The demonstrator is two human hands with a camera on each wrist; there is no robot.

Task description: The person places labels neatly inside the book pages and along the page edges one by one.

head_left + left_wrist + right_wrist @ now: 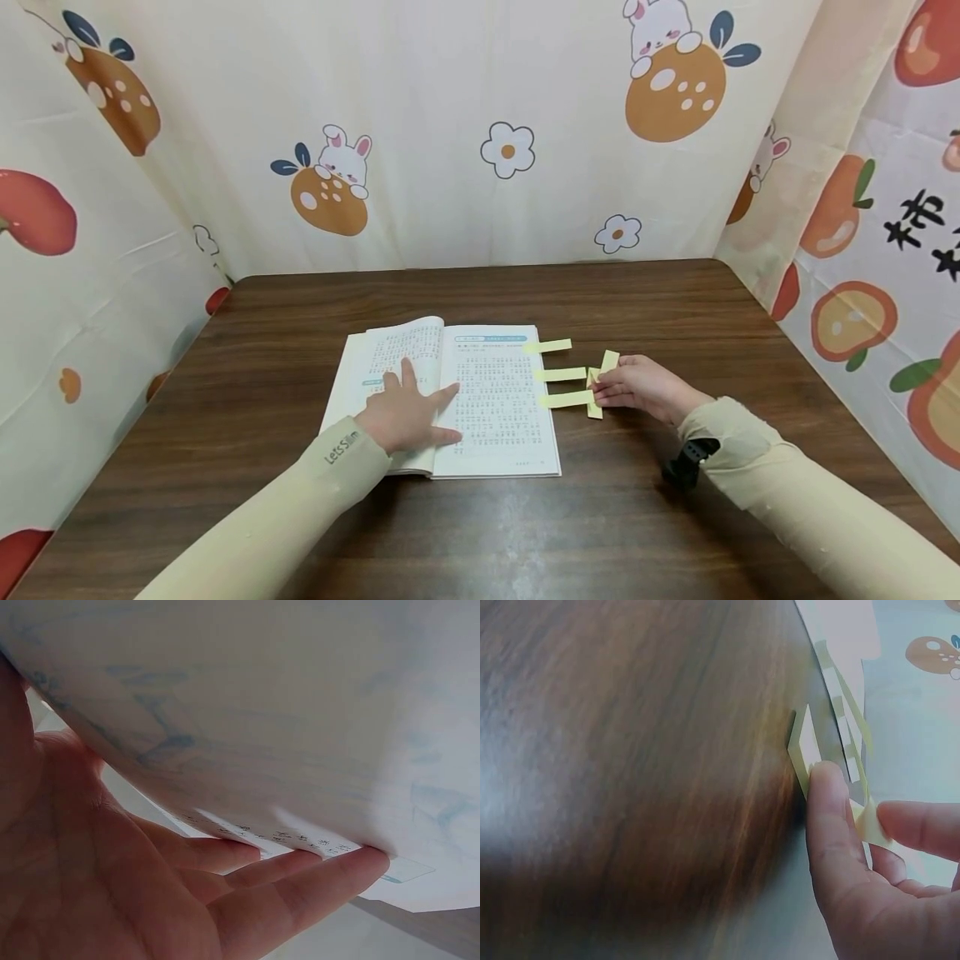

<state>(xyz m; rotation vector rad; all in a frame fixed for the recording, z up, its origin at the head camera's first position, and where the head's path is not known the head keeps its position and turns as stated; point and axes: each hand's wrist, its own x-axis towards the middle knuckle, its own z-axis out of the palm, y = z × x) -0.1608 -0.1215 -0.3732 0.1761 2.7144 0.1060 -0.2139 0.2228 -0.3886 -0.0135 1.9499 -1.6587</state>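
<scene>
An open book (495,417) lies on the table, its left pages arching up near the spine. My left hand (405,412) rests on it with fingers spread, mostly over the left page and reaching across the spine. In the left wrist view, the left fingertips (375,859) touch the printed paper. Three yellow sticky strips (561,375) stick out past the right page's edge. Just beyond them, my right hand (637,390) pinches yellow sticky notes (609,362) between thumb and fingers. The right wrist view shows a small sticky pad (804,746) against the thumb and a bent strip (870,825) by a finger.
The brown wooden table (480,533) extends around the book on all sides. Patterned curtains (435,75) with fruit and rabbits hang behind the table's back edge and at both sides. A black watch-like band (688,462) is on the right wrist.
</scene>
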